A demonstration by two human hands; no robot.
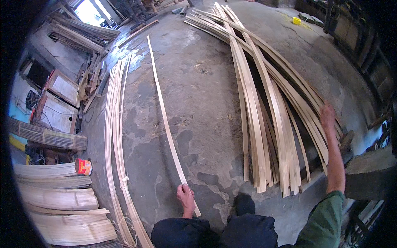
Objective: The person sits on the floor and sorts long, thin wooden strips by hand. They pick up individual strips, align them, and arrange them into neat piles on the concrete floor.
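My left hand (185, 196) is closed around the near part of a long, thin bamboo strip (161, 105). The strip stretches away from me over the concrete floor, and its near end sticks out just below my fingers. Off to the right, my right arm reaches out to a large fanned pile of pale bamboo strips (250, 89). My right hand (328, 117) is at the outer right edge of that pile, touching or just above the strips. Its fingers are blurred, so their grip does not show.
Left of the held strip lies a narrow tied bundle of strips (109, 120). Stacked wide bamboo bundles (62, 199) fill the lower left, with a red tin (84, 166) by them. A yellow container (296, 20) stands far right. A concrete block (370, 175) is near my right arm.
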